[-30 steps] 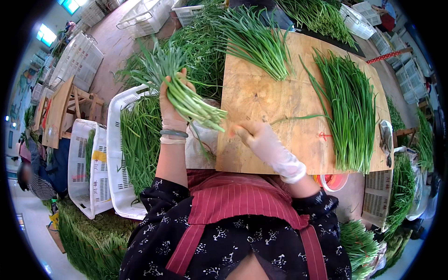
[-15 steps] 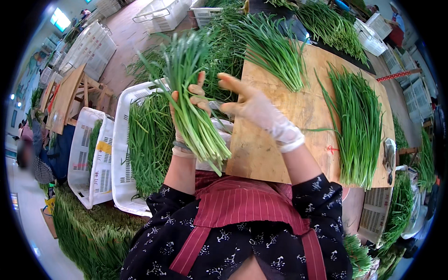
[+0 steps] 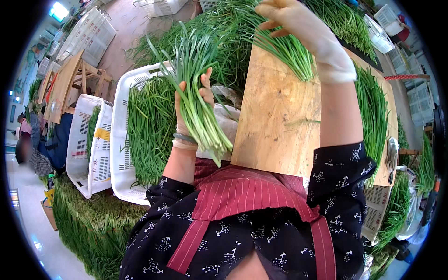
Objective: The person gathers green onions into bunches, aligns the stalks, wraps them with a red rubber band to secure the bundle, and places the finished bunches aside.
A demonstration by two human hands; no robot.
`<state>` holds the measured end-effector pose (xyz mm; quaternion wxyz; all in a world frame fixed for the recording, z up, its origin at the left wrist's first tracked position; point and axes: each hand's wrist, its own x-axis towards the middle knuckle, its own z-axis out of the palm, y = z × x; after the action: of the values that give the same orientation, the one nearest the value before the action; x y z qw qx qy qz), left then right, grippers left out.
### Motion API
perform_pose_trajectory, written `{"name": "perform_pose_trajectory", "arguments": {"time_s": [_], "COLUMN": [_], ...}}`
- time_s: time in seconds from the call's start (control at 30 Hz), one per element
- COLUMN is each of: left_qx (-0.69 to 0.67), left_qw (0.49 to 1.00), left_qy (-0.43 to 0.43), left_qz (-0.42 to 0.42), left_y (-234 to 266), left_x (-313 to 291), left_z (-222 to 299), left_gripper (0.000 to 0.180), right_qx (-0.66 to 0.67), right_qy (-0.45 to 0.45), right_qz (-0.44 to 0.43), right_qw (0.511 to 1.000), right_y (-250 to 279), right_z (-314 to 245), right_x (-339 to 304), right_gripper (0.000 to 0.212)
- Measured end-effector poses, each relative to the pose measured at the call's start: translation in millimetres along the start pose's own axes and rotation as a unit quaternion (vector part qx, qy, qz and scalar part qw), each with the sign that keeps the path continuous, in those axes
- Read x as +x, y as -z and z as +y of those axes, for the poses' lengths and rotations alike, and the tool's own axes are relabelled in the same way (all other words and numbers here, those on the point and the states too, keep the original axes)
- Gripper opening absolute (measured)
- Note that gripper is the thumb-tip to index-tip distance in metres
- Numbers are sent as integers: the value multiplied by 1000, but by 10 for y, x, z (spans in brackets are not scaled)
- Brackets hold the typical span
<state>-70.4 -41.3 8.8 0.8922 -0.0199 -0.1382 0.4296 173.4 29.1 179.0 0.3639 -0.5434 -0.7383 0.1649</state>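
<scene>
Clasping green stalks centre-left, our left hand is risking slippage if loosening; upper centre, right hand is hovering half-spread, apparently empty.

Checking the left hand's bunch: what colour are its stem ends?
The stem ends are pale green to whitish; the head view shows them best.

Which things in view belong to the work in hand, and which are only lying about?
Apparently in use:
green bunch in left hand
wooden board
greens along its right side

Apparently just nearby:
wooden trestle
stacked white crates
red dotted bar
</scene>
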Motion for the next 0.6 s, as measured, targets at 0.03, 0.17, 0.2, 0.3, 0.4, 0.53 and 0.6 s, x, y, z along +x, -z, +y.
{"name": "perform_pose_trajectory", "arguments": {"time_s": [0.03,0.17,0.2,0.3,0.4,0.53,0.6], "left_qx": [-9,-27,-22,120,179,253,287], "left_qw": [1000,995,991,974,947,936,919], "left_qy": [8,-11,-26,-81,-136,-106,-119], "left_qz": [15,96,133,175,229,220,240], "left_y": [-40,-4,32,117,90,32,-26], "left_x": [25,106,103,198,416,650,671], "left_z": [-15,251,364,444,179,-226,-236], "left_gripper": [62,60,55,43,34,25,21], "right_qx": [-252,-88,-13,79,54,-129,50], "right_qy": [10,129,100,134,132,98,60], "right_qz": [109,-27,-123,90,243,158,158], "right_qw": [962,987,987,984,959,974,984], "right_y": [-89,-310,-304,-473,-700,-895,-752], "right_z": [133,-23,-200,-374,-305,-27,35], "right_x": [92,-240,-488,-1014,-1266,-1352,-1300], "right_gripper": [43,50,53,57,57,54,56]}}
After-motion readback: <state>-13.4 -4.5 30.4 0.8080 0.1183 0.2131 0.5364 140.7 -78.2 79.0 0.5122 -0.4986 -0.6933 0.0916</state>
